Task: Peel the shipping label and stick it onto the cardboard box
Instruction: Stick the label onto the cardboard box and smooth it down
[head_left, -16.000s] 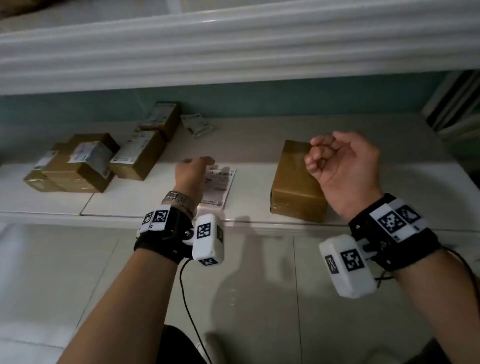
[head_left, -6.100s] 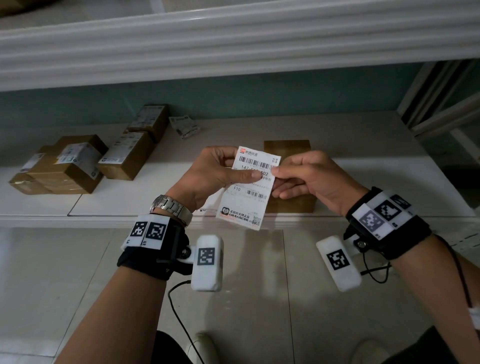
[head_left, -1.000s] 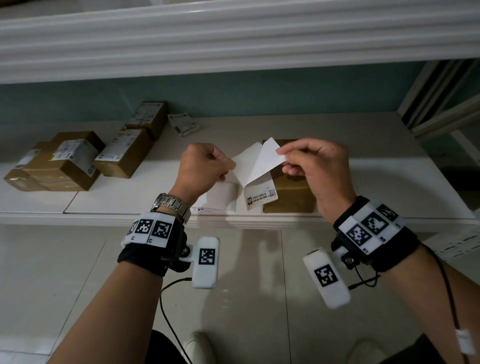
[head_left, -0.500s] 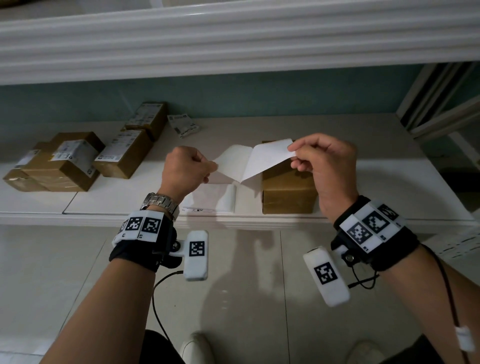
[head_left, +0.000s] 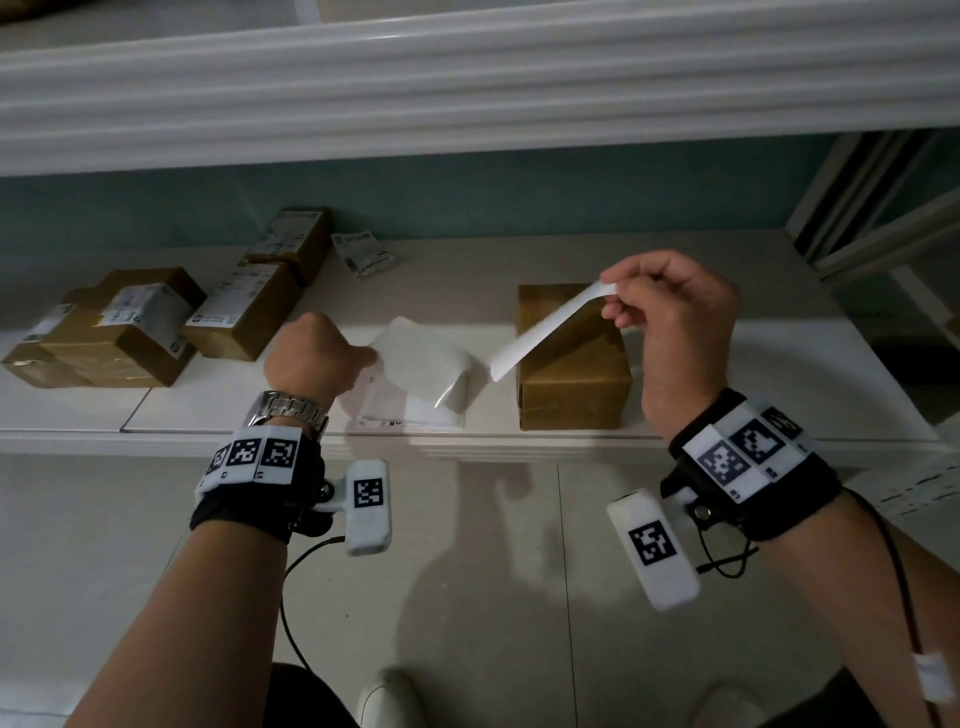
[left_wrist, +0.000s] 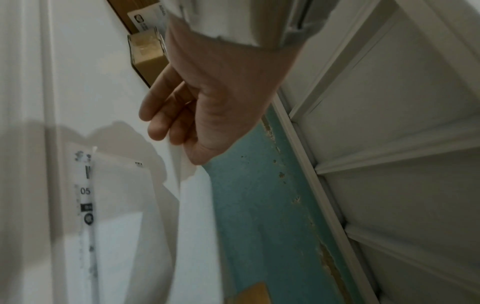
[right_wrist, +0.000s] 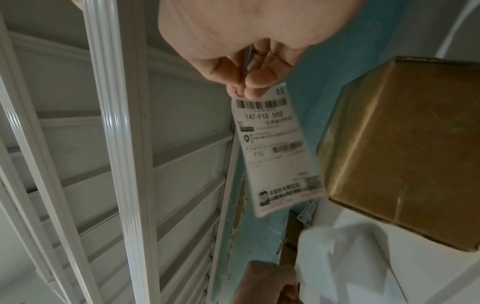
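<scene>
My right hand (head_left: 670, 306) pinches the top corner of the peeled shipping label (head_left: 545, 335), which hangs free in the air just above and left of the plain cardboard box (head_left: 571, 379). The right wrist view shows the label's (right_wrist: 278, 148) printed side with barcodes, next to the box (right_wrist: 405, 148). My left hand (head_left: 317, 356) grips a corner of the blank white backing sheet (head_left: 426, 364), held low over the shelf to the left of the box. In the left wrist view the thumb and fingers (left_wrist: 166, 115) pinch that backing sheet (left_wrist: 192, 216).
Another label sheet (head_left: 395, 415) lies on the white shelf (head_left: 727, 415) under the backing. Several labelled cardboard boxes (head_left: 124, 332) sit at the shelf's left and back. A loose label (head_left: 363, 254) lies near the teal back wall. A white moulding overhangs the shelf.
The label has come fully off its backing. My right hand has carried it right and up over the box, while my left hand has moved left and down with the backing sheet.
</scene>
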